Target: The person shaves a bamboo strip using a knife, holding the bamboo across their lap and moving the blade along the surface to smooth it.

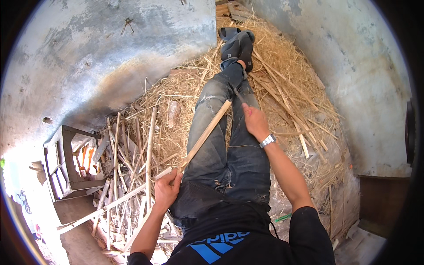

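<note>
My left hand (168,190) is closed around a pale wooden strip (206,134) at the left side of my lap. The strip slants up over my thighs, its far end above the knees. A longer pale strip (119,198) runs from the same hand down to the left; whether the two are one piece I cannot tell. My right hand (256,121), with a metal watch (267,141) on the wrist, grips a knife (238,96) over my right leg. Its dark narrow blade points forward and left, apart from the strip. The handle is mostly hidden in my fingers.
My jeans-clad legs (247,163) stretch forward over straw (282,48). Loose strips (287,106) lie right of my shins, and many sticks (128,154) are heaped at the left. A wooden frame (66,163) stands beyond them. Worn walls (353,66) rise on both sides.
</note>
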Motion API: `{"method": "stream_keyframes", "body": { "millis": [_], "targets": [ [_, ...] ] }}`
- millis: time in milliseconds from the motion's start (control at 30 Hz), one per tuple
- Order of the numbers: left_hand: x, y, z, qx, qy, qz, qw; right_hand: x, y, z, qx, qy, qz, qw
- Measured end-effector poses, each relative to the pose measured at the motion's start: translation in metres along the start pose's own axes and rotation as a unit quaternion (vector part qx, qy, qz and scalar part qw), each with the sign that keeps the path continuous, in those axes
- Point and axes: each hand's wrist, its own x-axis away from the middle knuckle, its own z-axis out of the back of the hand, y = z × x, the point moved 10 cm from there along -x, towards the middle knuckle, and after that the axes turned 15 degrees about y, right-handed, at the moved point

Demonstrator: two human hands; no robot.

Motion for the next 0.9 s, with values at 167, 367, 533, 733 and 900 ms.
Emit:
{"method": "stream_keyframes", "body": {
  "millis": [167,367,533,733,900],
  "targets": [
    [-0.002,0.002,0.000,-0.001,0.023,-0.017,1.000,0.060,-0.076,0.005,-0.051,-0.076,0.110,0.990],
    [-0.002,0.000,0.005,-0.011,0.017,-0.018,1.000,0.086,-0.069,-0.027,0.015,-0.089,0.184,0.979],
    [-0.005,-0.005,-0.005,0.018,-0.004,-0.016,1.000,0.021,-0.025,-0.010,0.006,0.007,0.072,0.997],
    [-0.002,-0.025,-0.009,0.025,-0.010,0.026,0.999,0.094,-0.098,-0.022,0.017,-0.123,0.189,0.974],
    [-0.004,-0.028,-0.002,0.013,-0.017,0.052,0.998,0.020,-0.033,-0.011,-0.044,-0.014,0.115,0.992]
  ]
}}
